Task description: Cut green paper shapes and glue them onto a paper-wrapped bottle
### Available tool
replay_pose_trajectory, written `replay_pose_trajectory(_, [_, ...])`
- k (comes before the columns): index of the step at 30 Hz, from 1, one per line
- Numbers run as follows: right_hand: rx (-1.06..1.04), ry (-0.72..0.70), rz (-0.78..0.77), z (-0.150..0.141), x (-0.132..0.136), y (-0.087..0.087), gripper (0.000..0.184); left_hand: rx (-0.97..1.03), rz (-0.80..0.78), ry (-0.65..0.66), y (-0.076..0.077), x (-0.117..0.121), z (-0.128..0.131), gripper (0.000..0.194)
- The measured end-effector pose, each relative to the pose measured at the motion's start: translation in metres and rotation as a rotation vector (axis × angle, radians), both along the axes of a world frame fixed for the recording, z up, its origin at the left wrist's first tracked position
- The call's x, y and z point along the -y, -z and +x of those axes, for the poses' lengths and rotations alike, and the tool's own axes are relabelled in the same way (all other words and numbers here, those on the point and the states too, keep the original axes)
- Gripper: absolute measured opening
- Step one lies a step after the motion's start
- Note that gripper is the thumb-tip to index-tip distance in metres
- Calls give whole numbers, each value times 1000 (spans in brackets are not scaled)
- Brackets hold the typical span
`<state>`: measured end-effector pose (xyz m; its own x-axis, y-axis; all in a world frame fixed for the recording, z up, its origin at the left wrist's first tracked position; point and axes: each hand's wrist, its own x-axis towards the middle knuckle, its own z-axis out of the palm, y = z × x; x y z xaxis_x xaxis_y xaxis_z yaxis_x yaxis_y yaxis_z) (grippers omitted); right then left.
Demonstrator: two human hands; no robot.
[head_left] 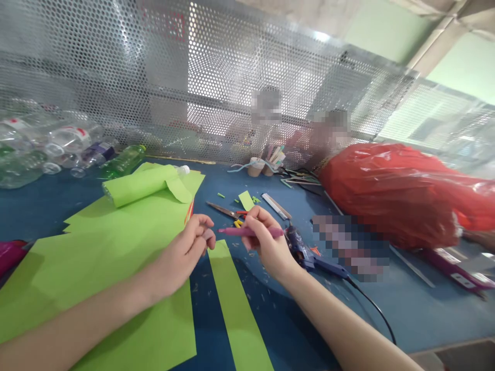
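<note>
My right hand (266,237) is closed around a thin pink stick (247,232) held level over the blue table (406,309). The stick's left end points at my left hand (189,247), whose fingertips are pinched together right at that end. A long green paper strip (235,309) lies below both hands. Large green paper sheets (108,257) lie under my left forearm. A bottle wrapped in green paper (143,185) lies further back.
Scissors (226,210) and small green scraps lie behind my hands. A blue glue gun (309,252) with a black cord rests right of my right hand. A red plastic bag (398,196) fills the right. Empty plastic bottles (58,144) pile at the left by a perforated metal screen (216,87).
</note>
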<state>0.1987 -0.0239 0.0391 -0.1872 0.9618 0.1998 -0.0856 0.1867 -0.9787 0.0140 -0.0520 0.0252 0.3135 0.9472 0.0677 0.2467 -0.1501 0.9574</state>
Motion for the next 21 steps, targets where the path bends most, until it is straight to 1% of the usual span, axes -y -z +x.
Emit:
replay_pose_trajectory(2, [49,25,33,-1,2,-1,25,-23,13,28,2,1,1,15])
replay_pose_trajectory(5, [69,54,62,-1,1,-1,26,-48,28,51,3,2,2,17])
replay_pose_trajectory(12, [104,21,26,-1,-2,1,31,-7,85,64,14,-5,1,22])
replay_pose_trajectory(15, [119,13,2,0,-4,2,32,18,129,10,14,-10,0,19])
replay_pose_trajectory(18, [86,-1,-50,2,-6,2,31,3,131,-66,11,-15,-3,14])
replay_pose_trajectory(21, [65,-27,-96,3,-7,1,33,15,131,-131,8,-15,-5,16])
